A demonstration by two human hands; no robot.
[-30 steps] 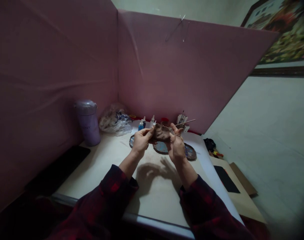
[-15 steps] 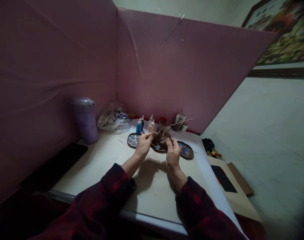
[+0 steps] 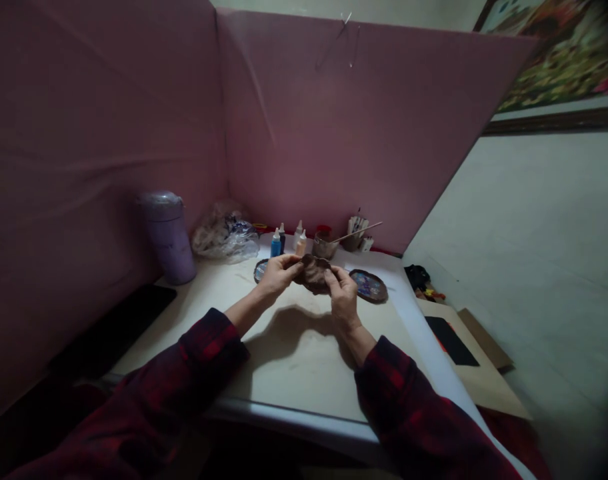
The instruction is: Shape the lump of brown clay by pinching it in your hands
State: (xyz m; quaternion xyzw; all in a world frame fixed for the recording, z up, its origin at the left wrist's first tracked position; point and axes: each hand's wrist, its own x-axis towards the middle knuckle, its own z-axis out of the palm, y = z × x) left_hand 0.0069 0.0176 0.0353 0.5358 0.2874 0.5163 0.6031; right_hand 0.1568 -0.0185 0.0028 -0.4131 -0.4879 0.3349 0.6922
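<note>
Between my two hands is a brown, rough-edged piece, dark and uneven like clay, lifted above the table. My left hand pinches its left edge between thumb and fingers. On the opposite edge, my right hand grips it with the thumb on the near face. A brown-rimmed round piece with blue and white colouring lies behind my left hand, partly hidden by it. To the right of my right hand rests another brown-rimmed piece, its middle coloured blue and purple.
Small nozzle bottles, including a blue one and a peach one, stand behind my hands. Beside them is a jar with a thin stick across it. A purple flask and a crumpled plastic bag stand left. Pink panels enclose the back.
The brown piece has turned, and its broad face now shows more plainly between my hands. The blue patch seen beneath it earlier is out of sight. My view has shifted slightly.
</note>
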